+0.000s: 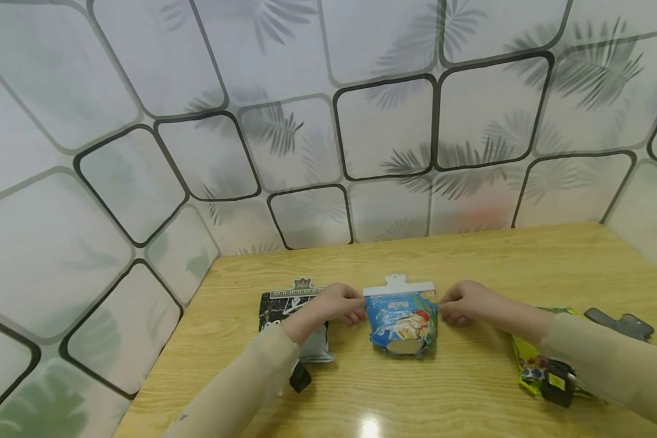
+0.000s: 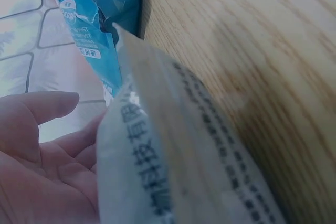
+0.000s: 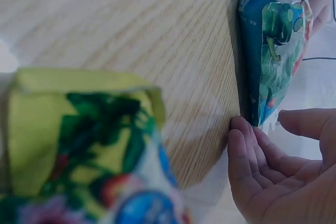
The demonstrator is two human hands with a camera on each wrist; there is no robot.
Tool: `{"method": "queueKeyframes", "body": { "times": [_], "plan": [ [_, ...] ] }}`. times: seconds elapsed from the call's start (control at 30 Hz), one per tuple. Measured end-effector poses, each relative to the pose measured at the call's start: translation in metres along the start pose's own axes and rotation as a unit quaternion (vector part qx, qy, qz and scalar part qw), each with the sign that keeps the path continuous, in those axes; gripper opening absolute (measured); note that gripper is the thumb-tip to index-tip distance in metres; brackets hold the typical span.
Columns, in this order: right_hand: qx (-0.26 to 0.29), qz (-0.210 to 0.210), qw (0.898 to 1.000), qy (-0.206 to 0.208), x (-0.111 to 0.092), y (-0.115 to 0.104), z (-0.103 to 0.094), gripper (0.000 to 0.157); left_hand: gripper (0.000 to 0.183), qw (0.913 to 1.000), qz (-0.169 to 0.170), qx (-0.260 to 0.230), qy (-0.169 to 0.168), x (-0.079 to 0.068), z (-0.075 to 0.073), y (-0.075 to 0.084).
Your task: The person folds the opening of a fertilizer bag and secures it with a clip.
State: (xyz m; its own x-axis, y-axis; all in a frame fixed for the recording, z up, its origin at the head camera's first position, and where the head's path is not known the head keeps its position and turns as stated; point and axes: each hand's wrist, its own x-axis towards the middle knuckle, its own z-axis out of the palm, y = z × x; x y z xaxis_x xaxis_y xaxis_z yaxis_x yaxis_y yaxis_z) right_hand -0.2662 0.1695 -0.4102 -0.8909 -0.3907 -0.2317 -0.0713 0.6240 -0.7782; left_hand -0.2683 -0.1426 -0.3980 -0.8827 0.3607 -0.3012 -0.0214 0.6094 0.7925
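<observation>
A blue printed bag (image 1: 396, 322) lies on the wooden table with a white clip (image 1: 398, 287) across its top. My left hand (image 1: 342, 302) is at the bag's upper left edge, thumb straight and apart from the fingers; in the left wrist view a pale bag end hides its fingertips. On the opposite side, my right hand (image 1: 462, 302) touches the upper right edge, its fingers loosely bent. The right wrist view shows the thumb of the right hand (image 3: 286, 166) apart from the fingers beside the bag's corner (image 3: 270, 72).
Left of the blue bag lies a black and white bag (image 1: 317, 344) with a patterned clip (image 1: 301, 292), partly behind my left arm. A yellow bag (image 1: 525, 359) is under my right forearm, near a dark grey clip (image 1: 624, 325). A patterned wall (image 1: 389, 213) borders the table's back.
</observation>
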Motion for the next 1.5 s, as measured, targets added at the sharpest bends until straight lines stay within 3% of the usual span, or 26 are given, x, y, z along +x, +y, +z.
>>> {"method": "queueKeyframes", "body": {
  "times": [0.4,1.0,1.5],
  "plan": [
    [0.002,-0.005,1.0,0.001,-0.011,0.005,-0.009,0.03,0.027,0.9996,0.012,0.019,-0.015,-0.001,-0.004,0.007],
    [-0.011,0.001,1.0,-0.001,-0.026,0.013,-0.028,0.033,0.028,0.9983,0.035,0.006,-0.045,0.011,0.005,0.03],
    [-0.007,0.002,1.0,-0.008,-0.045,0.022,-0.047,0.038,0.028,0.9956,0.068,0.002,-0.065,0.011,0.014,0.049]
  ]
}}
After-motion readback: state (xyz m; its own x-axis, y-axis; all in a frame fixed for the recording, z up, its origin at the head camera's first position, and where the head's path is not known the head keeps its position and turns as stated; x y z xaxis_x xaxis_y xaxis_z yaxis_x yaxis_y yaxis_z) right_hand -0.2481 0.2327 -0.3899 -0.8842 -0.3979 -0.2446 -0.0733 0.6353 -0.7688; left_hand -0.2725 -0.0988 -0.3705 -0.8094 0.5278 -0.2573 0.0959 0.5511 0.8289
